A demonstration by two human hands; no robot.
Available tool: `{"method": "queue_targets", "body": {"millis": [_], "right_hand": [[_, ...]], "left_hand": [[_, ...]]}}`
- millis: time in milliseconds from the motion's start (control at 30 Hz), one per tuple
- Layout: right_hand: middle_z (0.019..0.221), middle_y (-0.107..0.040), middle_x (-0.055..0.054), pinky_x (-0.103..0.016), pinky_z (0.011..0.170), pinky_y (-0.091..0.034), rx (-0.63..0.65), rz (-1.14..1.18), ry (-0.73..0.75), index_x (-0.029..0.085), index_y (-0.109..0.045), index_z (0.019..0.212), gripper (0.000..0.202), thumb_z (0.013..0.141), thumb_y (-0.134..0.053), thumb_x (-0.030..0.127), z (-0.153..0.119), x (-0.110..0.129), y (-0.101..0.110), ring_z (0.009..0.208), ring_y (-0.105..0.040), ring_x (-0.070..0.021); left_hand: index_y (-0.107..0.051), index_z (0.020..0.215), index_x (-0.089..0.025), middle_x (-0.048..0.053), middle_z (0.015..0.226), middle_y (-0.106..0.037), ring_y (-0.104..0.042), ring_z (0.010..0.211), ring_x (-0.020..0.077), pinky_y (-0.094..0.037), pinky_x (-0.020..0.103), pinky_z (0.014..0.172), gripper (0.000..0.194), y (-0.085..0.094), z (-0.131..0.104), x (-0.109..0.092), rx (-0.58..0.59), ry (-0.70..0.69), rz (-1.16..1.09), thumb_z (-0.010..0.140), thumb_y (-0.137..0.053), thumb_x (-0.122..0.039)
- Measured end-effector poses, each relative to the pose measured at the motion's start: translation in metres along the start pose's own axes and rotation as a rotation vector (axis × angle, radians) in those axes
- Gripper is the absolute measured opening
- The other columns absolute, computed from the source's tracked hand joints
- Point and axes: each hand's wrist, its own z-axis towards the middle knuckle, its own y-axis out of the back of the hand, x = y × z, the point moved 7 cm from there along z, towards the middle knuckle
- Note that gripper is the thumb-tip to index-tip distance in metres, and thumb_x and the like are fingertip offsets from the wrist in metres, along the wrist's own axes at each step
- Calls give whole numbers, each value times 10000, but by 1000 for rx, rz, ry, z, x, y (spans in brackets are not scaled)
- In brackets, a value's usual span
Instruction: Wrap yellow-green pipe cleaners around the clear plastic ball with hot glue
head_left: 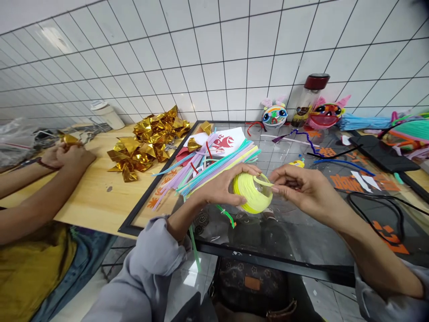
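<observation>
My left hand [231, 184] is wrapped around a clear round ball covered in bands of yellow pipe cleaner [253, 197]. On its right side a part of the clear surface still shows bare. My right hand [296, 190] pinches a loose yellow strand [263, 181] that runs from the top of the ball to my fingertips. The ball is held just above the dark glass tabletop [284, 237]. Behind my left wrist lies a fanned bundle of pastel pipe cleaners [214, 167]. A short green pipe cleaner [228, 216] lies below the ball.
At the back stand two decorated animal-face balls [275, 115] and a bottle with a dark red lid [311, 98]. A black phone [384, 153] and a black cable [400, 219] lie right. Left, gold foil pieces [134, 154] are heaped near another person's hands [63, 154].
</observation>
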Motion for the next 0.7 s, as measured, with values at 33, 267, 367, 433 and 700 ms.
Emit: {"method": "queue_targets", "body": {"millis": [33,267,367,433,700], "right_hand": [[746,-746,-36,-242,563,-501,-40,-68,67,184,-756,929,141,899,-656,278,-2,5,0,617,-657,-144],[828,-790,-52,-253,621,-513,-123,-466,356,204,-785,1004,242,949,-557,141,-10,15,-8,675,-714,-158],[777,-757,-39,-248,611,-476,-110,-521,373,202,-784,1006,242,958,-552,150,-9,13,-11,644,-678,-144],[749,-727,-33,-242,603,-459,-105,-522,366,205,-785,996,248,966,-543,161,-7,12,-11,631,-654,-135],[828,-696,-50,-249,655,-481,-176,-477,397,211,-779,981,259,963,-532,134,-9,14,-11,725,-654,-143]], "left_hand": [[-575,1247,-205,155,1405,-578,-543,1357,368,-389,547,1165,608,0,0,-1,-2,-1,-1,735,-804,-441],[-552,1248,-216,143,1405,-579,-531,1369,352,-369,539,1190,615,-2,-2,-2,-20,16,-3,719,-814,-387],[-534,1268,-220,137,1380,-590,-541,1352,346,-383,532,1182,667,-1,-2,0,-40,25,-7,695,-827,-397],[-524,1283,-225,131,1370,-594,-552,1337,340,-401,527,1169,684,-1,-2,0,-48,31,-4,691,-823,-391],[-531,1256,-232,133,1420,-569,-527,1377,349,-364,544,1200,636,-2,-3,1,-29,33,28,709,-808,-400]]}}
